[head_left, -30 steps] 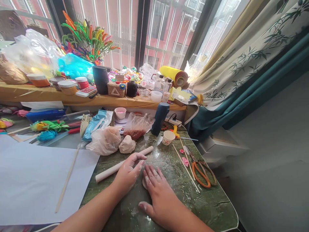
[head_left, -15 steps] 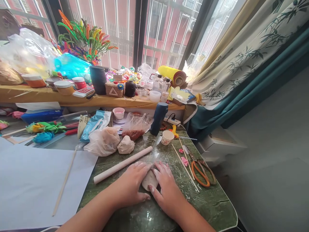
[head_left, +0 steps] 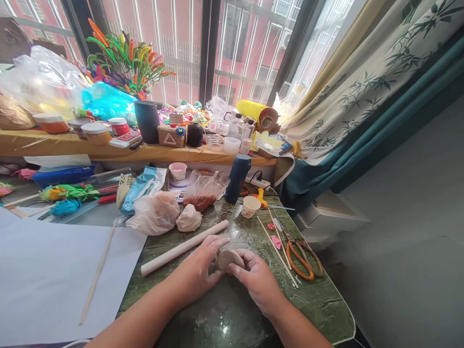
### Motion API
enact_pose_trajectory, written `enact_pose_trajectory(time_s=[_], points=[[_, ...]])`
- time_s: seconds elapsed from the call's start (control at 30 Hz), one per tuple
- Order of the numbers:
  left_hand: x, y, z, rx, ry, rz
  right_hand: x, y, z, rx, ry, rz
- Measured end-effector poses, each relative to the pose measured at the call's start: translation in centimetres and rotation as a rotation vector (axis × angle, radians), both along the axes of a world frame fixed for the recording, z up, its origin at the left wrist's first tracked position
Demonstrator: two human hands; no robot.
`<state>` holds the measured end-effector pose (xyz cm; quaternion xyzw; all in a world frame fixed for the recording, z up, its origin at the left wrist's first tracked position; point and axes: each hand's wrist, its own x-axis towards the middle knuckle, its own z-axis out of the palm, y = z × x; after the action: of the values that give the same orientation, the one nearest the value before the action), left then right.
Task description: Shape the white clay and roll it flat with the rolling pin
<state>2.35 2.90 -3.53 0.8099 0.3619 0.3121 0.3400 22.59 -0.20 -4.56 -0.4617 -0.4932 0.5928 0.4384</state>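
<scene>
A flat round piece of grey clay [head_left: 229, 259] is between my two hands, tilted up off the dark green tabletop [head_left: 217, 316]. My right hand [head_left: 258, 280] pinches its right edge, thumb in front and fingers behind. Curved round its left side is my left hand [head_left: 201, 265], thumb low and fingers at the far edge. Whitish clay smears my fingertips. Just beyond my left hand lies a pale rolling pin [head_left: 184, 247], set diagonally. A rough lump of clay [head_left: 189, 218] rests behind the pin, beside a plastic bag [head_left: 154, 212].
To the right lie scissors with orange handles [head_left: 300, 261], thin wooden sticks [head_left: 277, 251] and pink paper scraps [head_left: 276, 242]. Behind them stand a paper cup [head_left: 251, 207] and a dark blue cylinder [head_left: 238, 179]. White paper [head_left: 54, 275] covers the left side. A crowded sill [head_left: 145, 153] runs along the window.
The clay disc, flat on the table under both hands before, is now tilted up. My right hand has shifted to grip its right edge; my left fingers have moved slightly.
</scene>
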Motion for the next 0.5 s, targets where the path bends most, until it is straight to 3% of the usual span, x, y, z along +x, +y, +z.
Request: enact_pose_trajectory(time_s=[0.1, 0.17, 0.27, 0.33, 0.37, 0.4, 0.47, 0.5], points=[[-0.1, 0.3, 0.0, -0.022, -0.044, 0.071, 1.5, 1.4, 2.6, -0.093, 0.004, -0.072], [-0.2, 0.5, 0.2, -0.037, -0.083, 0.106, 2.8, 1.9, 5.3, 0.004, -0.001, -0.194], [-0.3, 0.7, 0.4, -0.034, -0.120, 0.155, 4.7, 1.3, 8.5, 0.488, -0.195, -0.511], [-0.3, 0.8, 0.4, -0.037, -0.130, 0.187, 5.6, 0.3, 8.6, 0.839, -0.446, -0.618], [-0.2, 0.8, 0.2, -0.047, -0.134, 0.198, 5.8, -0.3, 7.9, 0.979, -0.557, -0.523], [-0.2, 0.9, 0.1, -0.060, -0.140, 0.207, 5.9, -0.8, 6.8, 1.058, -0.654, -0.326], [-0.1, 0.9, -0.2, -0.095, -0.144, 0.210, 5.8, -1.7, 4.0, 1.036, -0.799, 0.179], [0.0, 0.9, -0.2, -0.111, -0.143, 0.205, 5.7, -2.1, 2.7, 0.968, -0.845, 0.297]])
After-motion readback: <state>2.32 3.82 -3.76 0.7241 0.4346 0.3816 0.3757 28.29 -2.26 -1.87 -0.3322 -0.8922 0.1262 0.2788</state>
